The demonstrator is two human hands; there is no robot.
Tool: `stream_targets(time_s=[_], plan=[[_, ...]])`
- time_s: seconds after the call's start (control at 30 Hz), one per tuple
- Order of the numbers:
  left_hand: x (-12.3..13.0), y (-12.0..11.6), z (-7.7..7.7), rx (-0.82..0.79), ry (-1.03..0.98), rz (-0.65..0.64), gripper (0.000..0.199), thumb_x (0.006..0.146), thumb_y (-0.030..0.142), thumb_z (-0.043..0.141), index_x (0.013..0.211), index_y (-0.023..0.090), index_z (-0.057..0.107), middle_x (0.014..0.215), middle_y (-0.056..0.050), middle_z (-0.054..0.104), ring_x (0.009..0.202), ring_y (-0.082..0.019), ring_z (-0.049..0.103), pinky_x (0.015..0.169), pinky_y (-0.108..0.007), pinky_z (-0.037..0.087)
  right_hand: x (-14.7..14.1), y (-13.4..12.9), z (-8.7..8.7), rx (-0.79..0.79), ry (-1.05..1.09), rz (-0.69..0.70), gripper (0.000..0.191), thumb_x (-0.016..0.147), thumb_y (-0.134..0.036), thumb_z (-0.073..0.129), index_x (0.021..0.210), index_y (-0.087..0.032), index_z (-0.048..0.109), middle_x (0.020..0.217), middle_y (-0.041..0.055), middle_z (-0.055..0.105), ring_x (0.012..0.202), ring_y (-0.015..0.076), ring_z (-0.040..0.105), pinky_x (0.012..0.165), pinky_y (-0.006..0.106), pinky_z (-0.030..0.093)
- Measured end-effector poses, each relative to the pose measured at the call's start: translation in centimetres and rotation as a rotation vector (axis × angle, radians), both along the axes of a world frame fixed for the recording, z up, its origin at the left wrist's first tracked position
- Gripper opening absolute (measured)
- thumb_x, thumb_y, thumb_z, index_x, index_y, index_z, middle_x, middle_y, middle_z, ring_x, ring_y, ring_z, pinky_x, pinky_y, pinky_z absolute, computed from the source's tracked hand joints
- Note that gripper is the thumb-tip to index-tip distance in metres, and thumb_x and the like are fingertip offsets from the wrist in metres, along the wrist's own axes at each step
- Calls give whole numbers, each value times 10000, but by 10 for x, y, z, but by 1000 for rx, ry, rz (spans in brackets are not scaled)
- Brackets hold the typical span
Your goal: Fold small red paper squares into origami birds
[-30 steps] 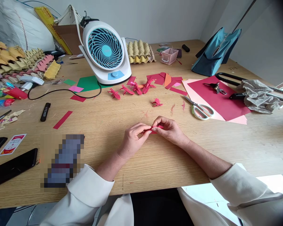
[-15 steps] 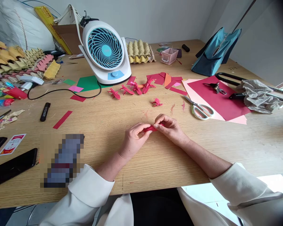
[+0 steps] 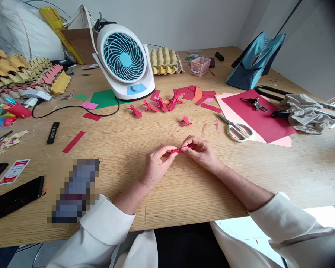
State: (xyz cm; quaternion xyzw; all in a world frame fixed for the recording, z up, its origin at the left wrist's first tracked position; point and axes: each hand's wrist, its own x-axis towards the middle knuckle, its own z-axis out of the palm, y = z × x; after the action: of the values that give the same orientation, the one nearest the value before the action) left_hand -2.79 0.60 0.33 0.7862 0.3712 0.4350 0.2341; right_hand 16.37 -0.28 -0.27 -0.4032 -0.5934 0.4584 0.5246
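Note:
A narrow folded piece of red paper (image 3: 179, 150) is pinched between both hands above the front part of the table. My left hand (image 3: 158, 162) is closed on its left end, thumb below and fingers above. At the right end, my right hand (image 3: 202, 153) grips it between thumb and forefinger, hiding part of it. Beyond the hands lies a small folded red paper figure (image 3: 185, 121). Several more red paper figures (image 3: 162, 104) stand in a row farther back, near the fan.
A white fan (image 3: 125, 59) stands at the back. To the right, scissors (image 3: 237, 130) lie partly on red paper sheets (image 3: 257, 115) with keys on top. A black marker (image 3: 53, 133), a red strip (image 3: 74, 142) and phones (image 3: 16, 199) lie left. A blue bag (image 3: 254, 63) stands back right.
My left hand has shifted very slightly on the paper, and its fingertips sit a little differently. Both hands keep hold of the red paper in nearly the same place.

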Motion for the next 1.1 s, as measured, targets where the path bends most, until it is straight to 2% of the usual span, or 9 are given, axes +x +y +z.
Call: stream_targets(time_s=[0.1,0.3,0.63,0.77,1.1], plan=[[0,0,1,-17,-37,-5,89,857,169,661,937,190,695,883,-22,746,746,-120,678,723,-230,540,0,0,0,10,-12,-5,278,839,-454,704,805,-188,631,787,15,587,708,133,528,660,275,421],[-1,1,0,-107,-47,-6,58,862,204,664,911,192,693,842,-16,738,710,-122,673,699,-238,542,1,-2,2,43,-45,9,248,857,-427,694,818,-189,637,799,17,586,718,133,538,666,277,428],[1,1,0,-46,-38,-53,26,864,174,656,874,188,675,808,-10,693,718,-114,637,675,-224,523,1,-4,6,159,-177,3,210,890,-386,660,820,-189,667,784,26,576,715,137,506,603,269,379],[1,2,0,-30,-45,-76,44,879,180,635,838,182,653,821,-21,648,736,-115,608,612,-206,501,0,-5,9,192,-201,3,186,892,-368,658,812,-200,673,775,29,581,718,148,517,625,281,405],[2,3,-2,-49,-20,-90,73,869,137,617,813,185,618,797,-12,617,715,-114,578,609,-214,475,-1,-7,10,244,-229,28,129,893,-322,656,834,-211,688,803,43,600,759,164,548,666,298,456]])
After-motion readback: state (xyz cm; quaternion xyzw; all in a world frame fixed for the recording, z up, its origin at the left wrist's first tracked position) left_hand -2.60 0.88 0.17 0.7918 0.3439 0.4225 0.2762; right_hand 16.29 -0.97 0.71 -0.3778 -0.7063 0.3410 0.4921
